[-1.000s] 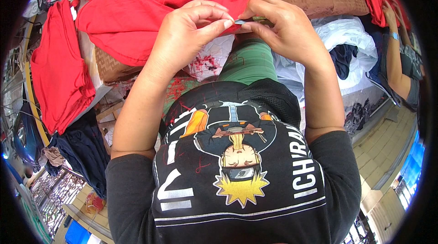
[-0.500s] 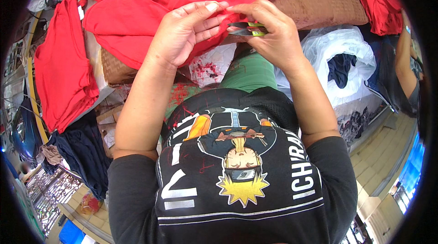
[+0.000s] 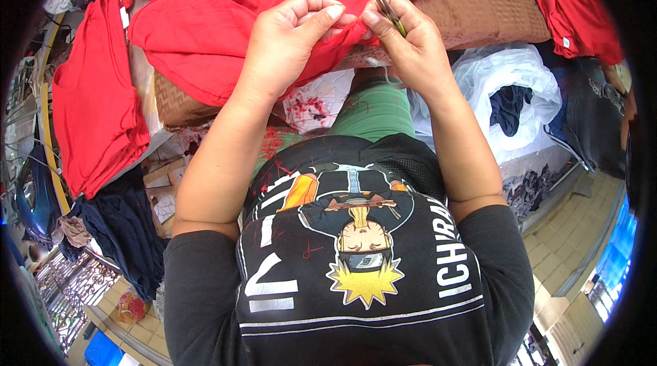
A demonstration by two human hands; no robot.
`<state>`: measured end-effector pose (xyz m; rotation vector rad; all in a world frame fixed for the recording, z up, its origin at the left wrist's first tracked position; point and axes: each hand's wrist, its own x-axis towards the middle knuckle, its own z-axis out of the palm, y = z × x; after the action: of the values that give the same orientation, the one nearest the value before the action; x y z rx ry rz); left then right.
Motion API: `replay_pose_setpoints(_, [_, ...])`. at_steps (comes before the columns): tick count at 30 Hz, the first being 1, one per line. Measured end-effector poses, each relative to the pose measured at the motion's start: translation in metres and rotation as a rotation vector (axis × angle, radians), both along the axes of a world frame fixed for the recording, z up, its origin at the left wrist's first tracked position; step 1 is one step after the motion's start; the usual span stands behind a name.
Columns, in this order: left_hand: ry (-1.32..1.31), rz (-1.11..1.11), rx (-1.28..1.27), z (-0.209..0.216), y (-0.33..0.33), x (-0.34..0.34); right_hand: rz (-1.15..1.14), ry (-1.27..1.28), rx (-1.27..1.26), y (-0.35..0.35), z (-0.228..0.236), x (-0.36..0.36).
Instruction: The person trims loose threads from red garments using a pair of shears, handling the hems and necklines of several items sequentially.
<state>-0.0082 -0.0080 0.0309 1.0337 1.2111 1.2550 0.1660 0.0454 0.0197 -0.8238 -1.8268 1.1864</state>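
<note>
Far left there's a red garment [image 3: 99, 92] hanging lengthwise, off to the side. Next, the main red cloth [image 3: 198, 37] spreads across, its near edge pulled up between both hands. The left hand [image 3: 291, 34] looks like it's pinching that edge, thumb over fingers, probably to keep it taut. The right hand [image 3: 414, 37] pinches the edge's tip, with small snips [image 3: 390, 13] parked points-up in the fingers, I guess so the fingertips stay usable. The brown cushion [image 3: 479, 6] props the cloth up; rightmost, a white plastic bag [image 3: 544, 95] holds dark fabric.
</note>
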Motion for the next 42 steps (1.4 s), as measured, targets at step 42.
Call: replay_pose_setpoints(42, [0.463, -0.025, 0.096, -0.001, 0.007, -0.001, -0.021, -0.352, 0.369, 0.005, 0.044, 0.022])
